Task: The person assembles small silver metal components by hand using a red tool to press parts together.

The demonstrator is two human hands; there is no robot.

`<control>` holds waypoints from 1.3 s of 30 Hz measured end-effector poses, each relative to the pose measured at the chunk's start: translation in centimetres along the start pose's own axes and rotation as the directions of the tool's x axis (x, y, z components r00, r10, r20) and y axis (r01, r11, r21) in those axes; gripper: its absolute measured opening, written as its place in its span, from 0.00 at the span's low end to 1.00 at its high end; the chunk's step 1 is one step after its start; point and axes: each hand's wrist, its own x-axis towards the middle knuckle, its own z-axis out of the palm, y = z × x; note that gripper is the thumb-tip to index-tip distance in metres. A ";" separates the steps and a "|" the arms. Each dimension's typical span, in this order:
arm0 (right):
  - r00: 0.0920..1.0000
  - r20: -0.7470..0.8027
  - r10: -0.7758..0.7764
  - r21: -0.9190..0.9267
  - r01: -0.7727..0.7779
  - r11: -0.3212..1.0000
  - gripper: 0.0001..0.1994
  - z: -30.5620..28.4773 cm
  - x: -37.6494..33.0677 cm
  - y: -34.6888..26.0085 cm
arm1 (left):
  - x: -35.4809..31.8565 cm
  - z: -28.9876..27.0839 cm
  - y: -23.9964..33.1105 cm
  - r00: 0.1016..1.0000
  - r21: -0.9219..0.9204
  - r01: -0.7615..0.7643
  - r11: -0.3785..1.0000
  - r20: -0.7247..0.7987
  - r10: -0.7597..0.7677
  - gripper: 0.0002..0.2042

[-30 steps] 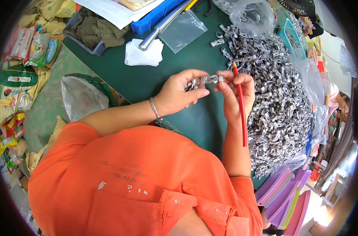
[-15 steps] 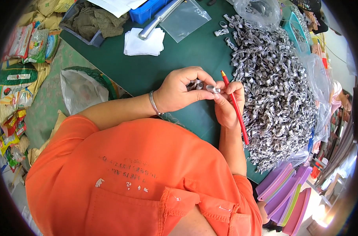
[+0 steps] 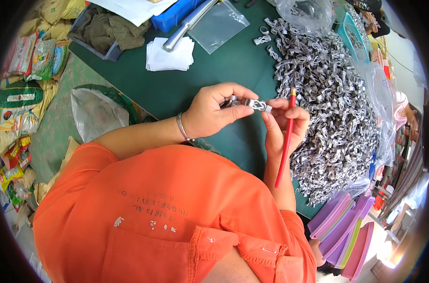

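Observation:
My left hand (image 3: 212, 113), with a bangle at its wrist, is closed on several small silvery metal rings. One ring with an openwork, link-like front (image 3: 258, 105) sticks out between thumb and forefinger. My right hand (image 3: 294, 129) has a red pencil (image 3: 286, 148) tucked between its fingers, tip pointing up and away. Its thumb and forefinger are at the right end of the outstretched ring; whether they press on it is hard to tell. To the right of both hands lies a large heap of similar metal rings (image 3: 330, 108).
On the green table (image 3: 214, 70) are white paper slips (image 3: 169, 55), a metal rod (image 3: 186, 30), a clear plastic bag (image 3: 219, 26) and a grey bin with dark cloth (image 3: 113, 28). Purple and pink trays (image 3: 342, 231) stand at the lower right. Sacks (image 3: 23, 104) line the left.
The held ring has turned, so its openwork front now shows. My right hand has shifted slightly right, and the red pencil has swung from leaning left to leaning slightly right.

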 end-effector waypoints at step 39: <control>0.966 0.246 0.073 0.148 -0.113 0.982 0.14 -1.5 -0.3 -0.7 | 1.2 0.5 0.1 0.878 0.033 0.436 0.899 0.204 -0.434 0.17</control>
